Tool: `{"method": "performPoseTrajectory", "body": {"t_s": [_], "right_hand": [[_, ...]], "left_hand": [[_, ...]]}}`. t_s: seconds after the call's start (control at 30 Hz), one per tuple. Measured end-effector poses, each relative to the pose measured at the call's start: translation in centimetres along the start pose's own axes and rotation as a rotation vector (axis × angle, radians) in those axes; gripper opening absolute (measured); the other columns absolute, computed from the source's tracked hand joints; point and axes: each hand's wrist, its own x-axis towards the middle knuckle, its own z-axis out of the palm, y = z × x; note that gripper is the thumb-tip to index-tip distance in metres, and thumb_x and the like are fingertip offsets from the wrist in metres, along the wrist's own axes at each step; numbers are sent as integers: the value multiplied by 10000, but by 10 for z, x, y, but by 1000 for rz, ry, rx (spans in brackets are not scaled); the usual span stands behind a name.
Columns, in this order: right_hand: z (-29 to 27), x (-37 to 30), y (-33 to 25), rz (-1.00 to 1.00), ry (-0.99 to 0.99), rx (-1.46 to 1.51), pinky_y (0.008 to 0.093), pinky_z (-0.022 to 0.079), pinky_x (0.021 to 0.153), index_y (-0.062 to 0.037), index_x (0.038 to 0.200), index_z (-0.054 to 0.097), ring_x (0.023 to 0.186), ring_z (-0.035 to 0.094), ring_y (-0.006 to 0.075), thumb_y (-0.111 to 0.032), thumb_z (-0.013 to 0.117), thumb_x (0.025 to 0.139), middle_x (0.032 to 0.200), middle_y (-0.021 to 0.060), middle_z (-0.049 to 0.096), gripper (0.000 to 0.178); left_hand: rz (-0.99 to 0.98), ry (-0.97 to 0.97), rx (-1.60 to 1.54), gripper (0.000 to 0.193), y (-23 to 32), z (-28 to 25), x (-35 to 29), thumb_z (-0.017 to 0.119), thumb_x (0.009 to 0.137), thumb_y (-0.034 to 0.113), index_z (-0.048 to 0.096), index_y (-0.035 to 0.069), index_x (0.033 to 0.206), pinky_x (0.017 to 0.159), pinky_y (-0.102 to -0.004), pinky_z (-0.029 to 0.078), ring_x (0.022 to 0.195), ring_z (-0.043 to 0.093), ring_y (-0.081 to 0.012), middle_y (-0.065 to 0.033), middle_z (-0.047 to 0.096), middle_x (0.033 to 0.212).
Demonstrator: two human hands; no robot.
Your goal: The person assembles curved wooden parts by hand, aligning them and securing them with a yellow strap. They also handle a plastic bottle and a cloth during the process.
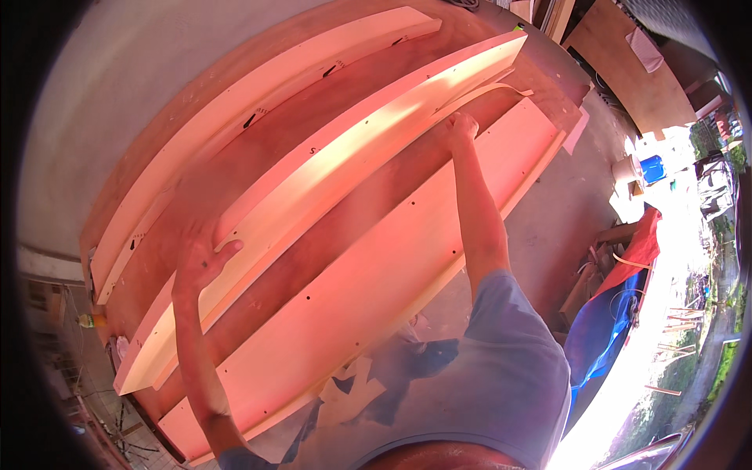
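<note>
A long pale wooden board (366, 139), joined as an angled piece, runs diagonally across the reddish-brown tabletop. Over its near-left part lies my left hand (201, 262), thumb spread away from the stretched, slightly blurred fingers. My right hand (462, 128) is closed in a fist beside the board's far right part. Just above that fist a thin strip (489, 90) curves away from the board at its loose end. What the right fingers hold, if anything, is hidden. Closest to my body lies a wide flat panel (360, 243) with several dark holes, under my forearms.
Another long angled board (290, 66), with dark slots and pencil marks, lies along the table's far side. Large brown sheets (630, 70) lean at the upper right. On the right are a blue container (652, 169) and a red and blue cloth (607, 321).
</note>
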Motion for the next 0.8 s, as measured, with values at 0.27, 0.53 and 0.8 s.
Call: {"method": "performPoseTrajectory", "body": {"t_s": [0.27, 0.53, 0.8], "right_hand": [[1, 77, 3, 139, 56, -350, 333, 537, 713, -20, 987, 656, 764, 571, 181, -91, 688, 916, 880, 72, 587, 106], [-2, 80, 30, -281, -8, -696, 388, 524, 635, 8, 892, 684, 652, 607, 195, -210, 720, 934, 741, 87, 645, 224], [2, 51, 10, -652, -134, -1056, 488, 534, 816, 15, 923, 760, 927, 686, 447, -272, 696, 891, 948, 276, 714, 295]], "left_hand": [[-353, -126, 67, 652, 73, 36, 84, 784, 826, 553, 638, 6, 1150, 796, -481, 548, 932, 669, -405, -209, 700, 1018], [-319, -131, 158, 663, 61, 47, 78, 810, 817, 502, 593, 13, 1209, 682, -509, 554, 761, 696, -415, -194, 706, 809], [-273, -26, 157, 608, 63, 47, 75, 815, 807, 519, 610, 10, 1071, 626, -497, 555, 717, 698, -401, -193, 696, 774]]}}
